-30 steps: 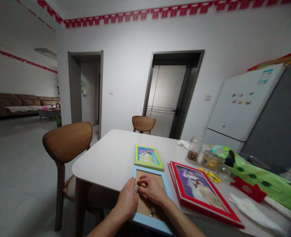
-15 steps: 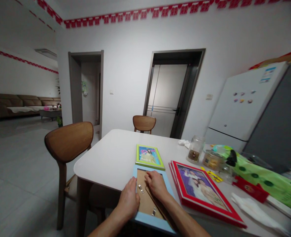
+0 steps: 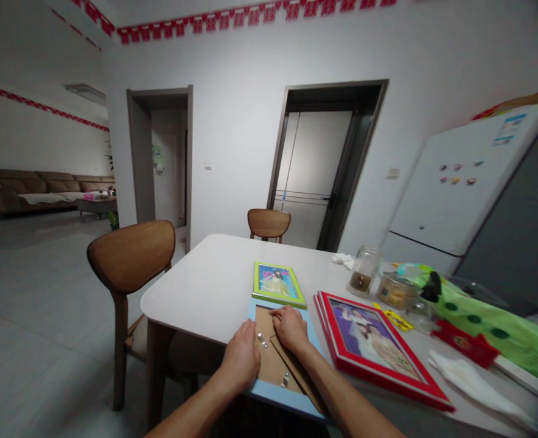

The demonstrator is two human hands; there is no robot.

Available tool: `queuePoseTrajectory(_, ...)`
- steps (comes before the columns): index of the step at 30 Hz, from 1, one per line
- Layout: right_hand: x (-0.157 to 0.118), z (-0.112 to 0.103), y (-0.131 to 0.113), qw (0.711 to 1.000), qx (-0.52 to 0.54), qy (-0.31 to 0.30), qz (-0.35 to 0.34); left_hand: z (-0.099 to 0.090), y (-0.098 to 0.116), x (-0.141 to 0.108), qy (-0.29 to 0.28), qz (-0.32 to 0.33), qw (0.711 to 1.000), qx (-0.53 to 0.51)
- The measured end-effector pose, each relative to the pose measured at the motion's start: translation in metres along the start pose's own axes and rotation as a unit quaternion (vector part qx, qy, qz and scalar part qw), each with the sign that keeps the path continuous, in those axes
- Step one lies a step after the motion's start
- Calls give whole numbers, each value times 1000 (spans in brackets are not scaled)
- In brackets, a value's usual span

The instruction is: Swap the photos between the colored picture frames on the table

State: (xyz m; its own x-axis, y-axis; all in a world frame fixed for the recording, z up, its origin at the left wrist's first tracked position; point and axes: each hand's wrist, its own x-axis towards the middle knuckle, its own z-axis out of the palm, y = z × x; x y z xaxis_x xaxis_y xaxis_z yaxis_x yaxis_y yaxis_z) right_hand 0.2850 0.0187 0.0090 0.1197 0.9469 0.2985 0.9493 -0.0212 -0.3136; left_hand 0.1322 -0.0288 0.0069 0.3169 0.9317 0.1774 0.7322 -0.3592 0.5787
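Observation:
A light-blue photo frame (image 3: pixel 275 395) lies face down at the table's near edge, its brown backing board (image 3: pixel 269 364) showing. Two small metal clips, one a middle clip (image 3: pixel 262 340) and one a lower clip (image 3: pixel 285 380), sit on the board. A brown stand leg (image 3: pixel 302 378) runs along it, partly under my right forearm. My left hand (image 3: pixel 241 358) is closed along the frame's left edge. Near the top of the board, my right hand (image 3: pixel 291 330) is closed with bent fingers in a pinch; what lies between the fingertips is too small to make out.
A green photo frame (image 3: pixel 279 285) lies just beyond. On the right are stacked red photo frames (image 3: pixel 378 350), a glass jar (image 3: pixel 364 271), a food container (image 3: pixel 394 289), a red box (image 3: pixel 465 344), a green bag (image 3: pixel 497 325) and white tissue (image 3: pixel 474 386). Wooden chairs (image 3: pixel 134 255) stand around the table (image 3: pixel 205 292).
The camera view has shifted slightly. Both hands stay at the blue frame, and my right fingers have moved only a little at the top of the backing board.

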Motion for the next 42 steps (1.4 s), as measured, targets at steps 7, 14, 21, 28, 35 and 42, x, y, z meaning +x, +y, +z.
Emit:
queuePoseTrajectory(7, -24, -27, 5, 993, 83, -17, -79, -1, 1, 1, 10, 5, 1000, -7)
queuePoseTrajectory(14, -74, -63, 13, 944, 186, -181, -203, -2, 4, 4, 19, -10, 1000, -12)
queuePoseTrajectory(21, -73, -49, 13, 951, 196, -165, -173, -3, 5, 4, 22, -7, 1000, -5)
queuePoseTrajectory(28, -70, -50, 10, 981, 133, -94, -110, -1, 0, 9, 22, 3, 1000, -13)
queuePoseTrajectory(35, -63, -44, 6, 993, 93, -38, -67, -5, 2, 8, 40, 1, 997, -59)
queuePoseTrajectory(42, -54, -63, -8, 994, 82, 10, -69, -12, 4, 15, 76, -18, 983, -166)
